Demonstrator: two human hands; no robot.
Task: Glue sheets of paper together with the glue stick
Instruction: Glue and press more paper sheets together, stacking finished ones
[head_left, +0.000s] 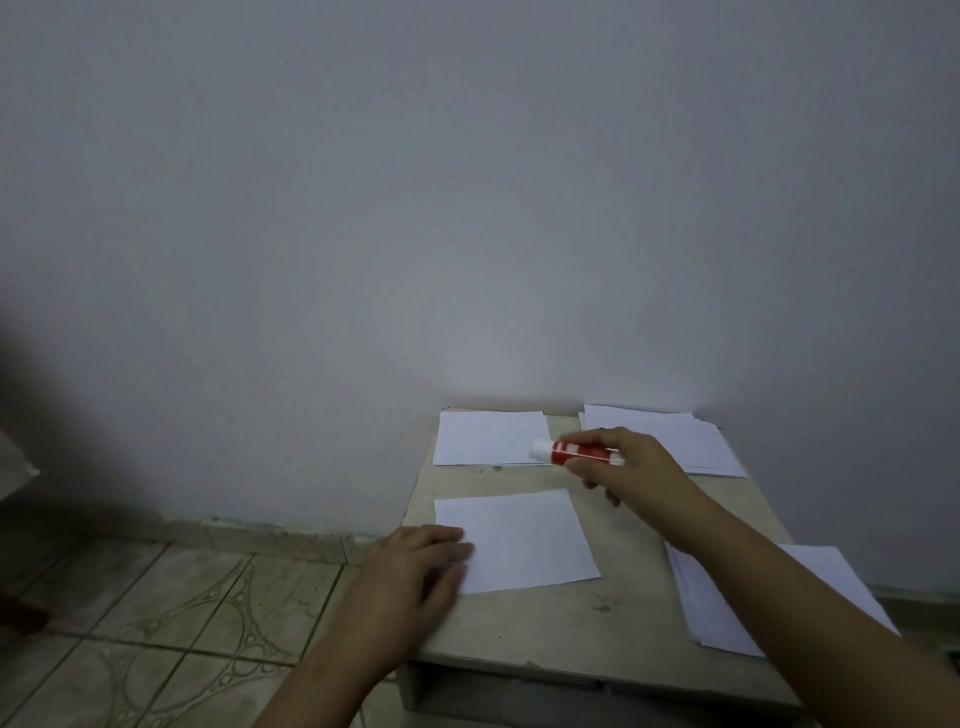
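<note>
A single white sheet (524, 540) lies flat in the middle of the small table (597, 623). My left hand (415, 566) rests on the sheet's left edge with fingers laid flat. My right hand (628, 467) holds a red glue stick (574, 451) above the table, beyond the sheet. The stick lies nearly level, its white end pointing left, over the gap between the two far paper piles.
A paper pile (491, 437) sits at the far left of the table, another pile (685, 441) at the far right, and a third pile (727, 613) under my right forearm near the right edge. A wall stands just behind. Tiled floor (182, 613) lies left.
</note>
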